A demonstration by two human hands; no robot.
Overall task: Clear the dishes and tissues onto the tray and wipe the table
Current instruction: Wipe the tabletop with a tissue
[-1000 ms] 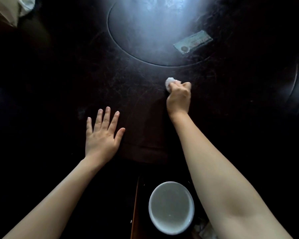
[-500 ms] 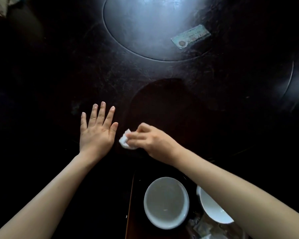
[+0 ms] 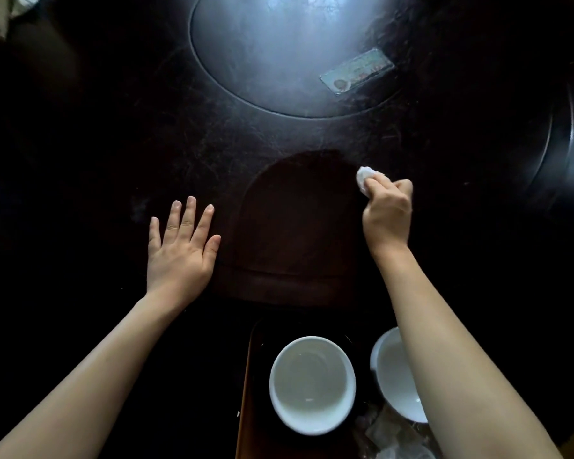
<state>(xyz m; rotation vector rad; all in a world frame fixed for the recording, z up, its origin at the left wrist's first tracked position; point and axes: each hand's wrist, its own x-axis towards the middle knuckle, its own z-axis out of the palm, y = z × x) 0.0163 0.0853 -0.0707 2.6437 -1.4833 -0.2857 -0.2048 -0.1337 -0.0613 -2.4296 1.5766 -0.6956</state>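
My right hand is closed around a crumpled white tissue and presses it on the dark round table, right of centre. My left hand lies flat on the table with its fingers spread and holds nothing. Near the bottom edge a dark tray carries a white bowl. A second white bowl on the tray is partly hidden behind my right forearm. Crumpled tissues lie beside the bowls at the bottom.
A round inset turntable fills the table's far middle and glares with light. A small card lies on its right part. The table's raised rim curves along the right. Something pale shows at the top left corner.
My right hand swept with the tissue from far centre to beside my left hand, then out to the right and farther away. The left hand stayed flat in place.
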